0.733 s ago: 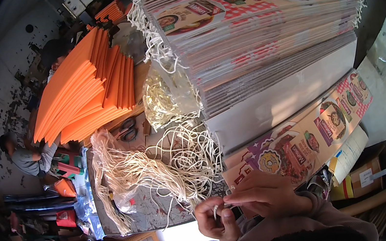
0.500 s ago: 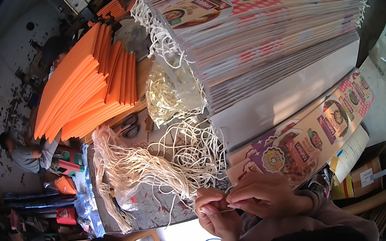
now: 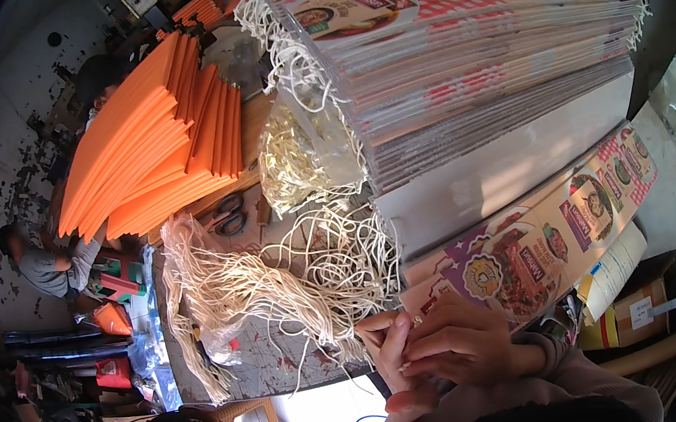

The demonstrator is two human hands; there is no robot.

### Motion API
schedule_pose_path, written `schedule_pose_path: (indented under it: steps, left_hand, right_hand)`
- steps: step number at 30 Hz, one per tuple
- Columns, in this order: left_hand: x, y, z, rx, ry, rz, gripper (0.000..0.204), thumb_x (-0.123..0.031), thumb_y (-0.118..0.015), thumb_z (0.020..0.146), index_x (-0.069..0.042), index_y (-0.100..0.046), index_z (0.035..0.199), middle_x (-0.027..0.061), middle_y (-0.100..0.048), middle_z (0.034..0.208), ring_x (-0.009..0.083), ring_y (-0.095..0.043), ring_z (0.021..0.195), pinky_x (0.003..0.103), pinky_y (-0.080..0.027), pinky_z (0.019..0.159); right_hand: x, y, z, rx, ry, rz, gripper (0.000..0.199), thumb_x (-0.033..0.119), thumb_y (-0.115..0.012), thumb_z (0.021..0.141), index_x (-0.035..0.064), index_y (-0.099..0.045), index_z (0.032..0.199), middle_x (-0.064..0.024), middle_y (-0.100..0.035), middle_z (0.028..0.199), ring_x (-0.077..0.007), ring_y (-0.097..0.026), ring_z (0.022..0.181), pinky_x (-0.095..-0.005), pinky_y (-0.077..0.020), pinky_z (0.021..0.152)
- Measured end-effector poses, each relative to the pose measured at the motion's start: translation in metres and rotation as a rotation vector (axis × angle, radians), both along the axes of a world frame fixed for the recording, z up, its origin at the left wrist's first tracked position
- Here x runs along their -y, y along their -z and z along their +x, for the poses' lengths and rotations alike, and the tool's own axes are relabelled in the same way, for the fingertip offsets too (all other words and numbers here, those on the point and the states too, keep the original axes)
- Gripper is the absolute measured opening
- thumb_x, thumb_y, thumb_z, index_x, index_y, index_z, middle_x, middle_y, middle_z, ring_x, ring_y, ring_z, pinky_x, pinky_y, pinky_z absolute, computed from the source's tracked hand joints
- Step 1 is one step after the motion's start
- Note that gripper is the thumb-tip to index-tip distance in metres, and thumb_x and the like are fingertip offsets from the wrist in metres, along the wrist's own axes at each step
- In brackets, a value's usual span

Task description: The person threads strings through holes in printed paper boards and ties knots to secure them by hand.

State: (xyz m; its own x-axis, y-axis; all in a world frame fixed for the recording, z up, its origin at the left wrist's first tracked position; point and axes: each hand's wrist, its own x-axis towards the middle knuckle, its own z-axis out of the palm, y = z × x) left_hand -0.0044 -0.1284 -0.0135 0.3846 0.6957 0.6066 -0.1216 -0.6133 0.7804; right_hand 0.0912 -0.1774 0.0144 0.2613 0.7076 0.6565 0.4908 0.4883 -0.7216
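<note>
Cords (image 3: 306,293), thin, cream and loosely tangled, lie on the desk (image 3: 265,368) at ten o'clock from the left hand (image 3: 388,351) and right hand (image 3: 465,344), whose bent fingers are narrowly bunched together; whether they grip cord one cannot tell. At two o'clock, the right hand partly covers a tan printed panel (image 3: 533,248), with a tall stack (image 3: 474,75) toward half past twelve; scissors (image 3: 228,215), then orange folded sheets (image 3: 138,140), lie toward half past ten.
</note>
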Motion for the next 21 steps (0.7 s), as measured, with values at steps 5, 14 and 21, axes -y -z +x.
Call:
schedule_pose_path:
  steps: [5, 14, 21]
  left_hand:
    - [0.008, -0.008, 0.003, 0.028, 0.0, -0.242, 0.049, -0.044, -0.029, 0.093, -0.007, -0.04, 0.123, 0.0101, -0.04, 0.093, 0.0166, -0.04, 0.078, 0.029, -0.035, 0.066]
    - [-0.002, -0.017, -0.039, -0.263, 0.447, -0.498, 0.08, -0.066, -0.024, 0.084, 0.003, -0.045, 0.117, 0.0116, -0.052, 0.096, 0.0186, -0.05, 0.085, 0.03, -0.038, 0.076]
    - [-0.015, 0.007, -0.056, 0.07, 0.448, -1.095, 0.054, -0.042, -0.044, 0.088, 0.008, -0.046, 0.108, 0.0119, -0.052, 0.091, 0.017, -0.051, 0.076, 0.025, -0.042, 0.068]
  right_hand:
    - [-0.001, -0.004, 0.002, 0.033, 0.038, 0.027, 0.027, 0.008, -0.075, 0.064, 0.0074, -0.062, 0.087, -0.0058, -0.061, 0.085, -0.0182, -0.056, 0.068, -0.0279, -0.0419, 0.058]
    - [0.004, 0.006, 0.009, 0.344, 0.195, 0.177, 0.017, 0.009, -0.066, 0.07, 0.0091, -0.063, 0.087, -0.0042, -0.06, 0.085, -0.0153, -0.058, 0.073, -0.0293, -0.0443, 0.062]
    - [0.002, 0.023, -0.002, 0.276, -0.252, -0.025, 0.013, 0.015, -0.058, 0.079, 0.007, -0.052, 0.088, -0.0101, -0.048, 0.114, -0.0274, -0.045, 0.108, -0.0406, -0.0367, 0.089]
